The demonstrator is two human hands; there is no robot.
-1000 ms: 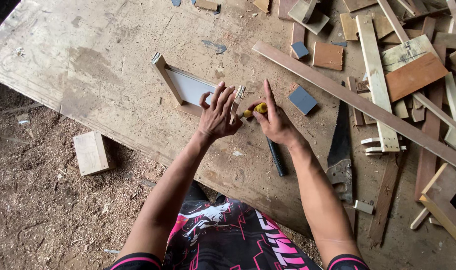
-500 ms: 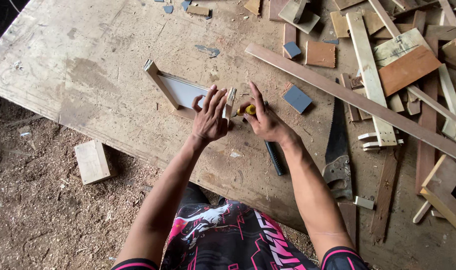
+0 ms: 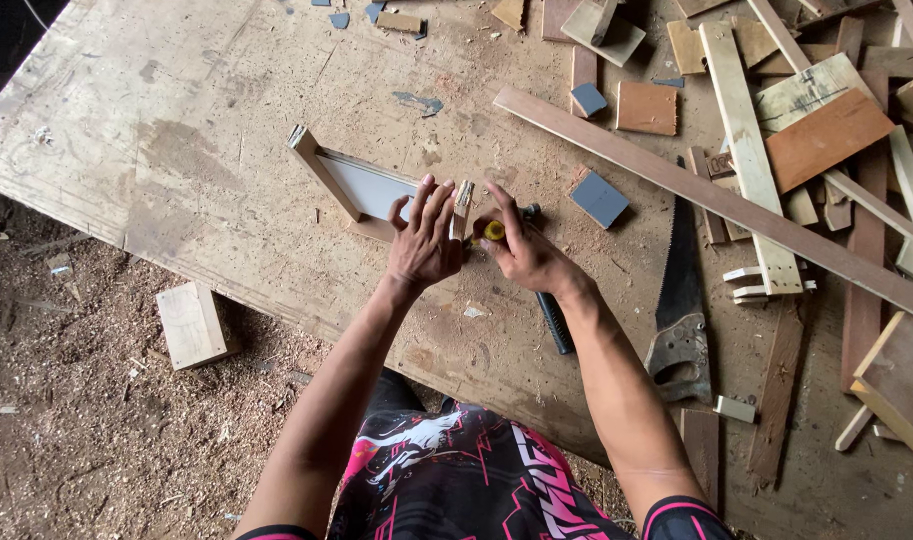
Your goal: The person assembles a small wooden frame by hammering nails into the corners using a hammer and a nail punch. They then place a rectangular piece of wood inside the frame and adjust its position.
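Wooden frame (image 3: 361, 190) under left hand (image 3: 423, 243); right hand (image 3: 524, 255) pinches yellow piece (image 3: 493, 230)

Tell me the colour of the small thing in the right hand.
Yellow, pinched in the right hand; only the head view shows it.

You're looking down on a worn plywood worktop (image 3: 176, 150), stained and dusted with sawdust — it fills most of the frame. Along the left and bottom edges lies a dirt floor (image 3: 66, 440) littered with wood shavings, a pale wooden block (image 3: 192, 325) resting on it. Soft, even daylight — no hard shadows.
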